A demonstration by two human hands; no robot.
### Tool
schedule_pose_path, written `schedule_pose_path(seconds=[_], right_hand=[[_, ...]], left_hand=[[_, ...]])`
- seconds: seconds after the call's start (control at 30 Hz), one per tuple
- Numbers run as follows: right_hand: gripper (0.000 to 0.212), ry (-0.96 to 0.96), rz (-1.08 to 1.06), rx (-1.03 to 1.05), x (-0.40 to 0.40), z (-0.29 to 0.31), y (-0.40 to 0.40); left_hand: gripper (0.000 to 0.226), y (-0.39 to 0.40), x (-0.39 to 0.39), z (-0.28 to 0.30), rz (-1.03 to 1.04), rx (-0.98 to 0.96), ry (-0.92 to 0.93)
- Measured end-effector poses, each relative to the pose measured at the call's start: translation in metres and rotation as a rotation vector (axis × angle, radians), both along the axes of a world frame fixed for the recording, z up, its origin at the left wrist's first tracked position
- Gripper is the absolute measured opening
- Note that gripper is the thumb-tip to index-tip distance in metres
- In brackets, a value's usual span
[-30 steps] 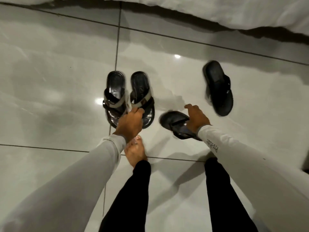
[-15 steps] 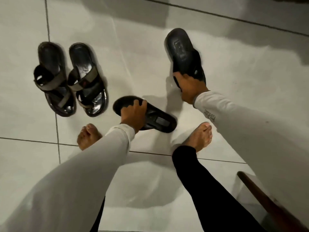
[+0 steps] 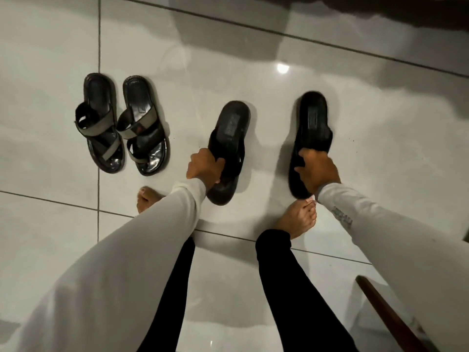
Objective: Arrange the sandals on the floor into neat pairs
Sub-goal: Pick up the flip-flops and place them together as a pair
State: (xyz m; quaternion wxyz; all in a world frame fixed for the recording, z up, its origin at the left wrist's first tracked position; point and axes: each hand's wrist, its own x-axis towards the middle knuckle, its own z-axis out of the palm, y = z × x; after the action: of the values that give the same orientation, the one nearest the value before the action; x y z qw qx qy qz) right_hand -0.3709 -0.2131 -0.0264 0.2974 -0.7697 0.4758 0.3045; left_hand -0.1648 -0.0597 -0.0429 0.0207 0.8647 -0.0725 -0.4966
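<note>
Two strapped sandals with grey-green bands stand side by side on the white tile floor at the left, one (image 3: pixel 100 123) beside the other (image 3: pixel 144 128), heels pointing away from me. My left hand (image 3: pixel 204 167) grips a plain black sandal (image 3: pixel 228 138) at its strap, heel pointing away. My right hand (image 3: pixel 317 171) grips the matching black sandal (image 3: pixel 311 125) at its strap. The two black sandals lie roughly parallel with a gap of about one sandal's width between them.
My bare feet (image 3: pixel 147 201) (image 3: pixel 299 219) stand on the tiles just behind the sandals, the right toes close to the right black sandal. A dark wooden furniture edge (image 3: pixel 388 313) juts in at the lower right. A white bed cover's shadow falls along the top.
My left hand has turned its black sandal from lying crosswise to pointing away from me. My right hand has drawn the other black sandal nearer. The strapped pair stayed put.
</note>
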Motion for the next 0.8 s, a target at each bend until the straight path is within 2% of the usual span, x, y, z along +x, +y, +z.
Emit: schedule_pose_path(seconds=[0.13, 0.23, 0.33, 0.4, 0.5, 0.57, 0.7, 0.8], right_hand=[[0.033, -0.063, -0.092, 0.055, 0.008, 0.001, 0.017], [0.027, -0.095, -0.127, 0.072, 0.02, -0.003, 0.03], [0.045, -0.111, -0.121, 0.166, 0.029, -0.003, 0.04], [0.054, -0.121, -0.095, 0.196, 0.031, -0.001, 0.041], [0.061, -0.079, -0.052, 0.185, 0.027, 0.001, 0.037], [0.064, -0.026, 0.005, 0.164, 0.023, -0.003, 0.036], [0.063, 0.005, 0.135, 0.053, 0.019, -0.023, 0.033], [0.055, 0.023, 0.21, -0.041, 0.017, -0.032, 0.032]], left_hand=[[0.034, -0.02, -0.009, -0.009, 0.309, -0.061, 0.099], [0.024, -0.034, -0.022, 0.0, 0.441, -0.121, 0.223], [0.01, -0.029, -0.027, 0.006, 0.455, -0.125, 0.294], [0.017, -0.02, -0.024, 0.008, 0.288, -0.15, 0.206], [0.05, -0.018, -0.021, 0.01, -0.18, -0.17, 0.052], [0.068, -0.027, -0.017, 0.008, -0.371, -0.164, 0.022], [0.086, -0.047, -0.013, -0.011, -0.545, -0.085, 0.047], [0.085, -0.055, -0.02, -0.025, -0.519, -0.049, 0.076]])
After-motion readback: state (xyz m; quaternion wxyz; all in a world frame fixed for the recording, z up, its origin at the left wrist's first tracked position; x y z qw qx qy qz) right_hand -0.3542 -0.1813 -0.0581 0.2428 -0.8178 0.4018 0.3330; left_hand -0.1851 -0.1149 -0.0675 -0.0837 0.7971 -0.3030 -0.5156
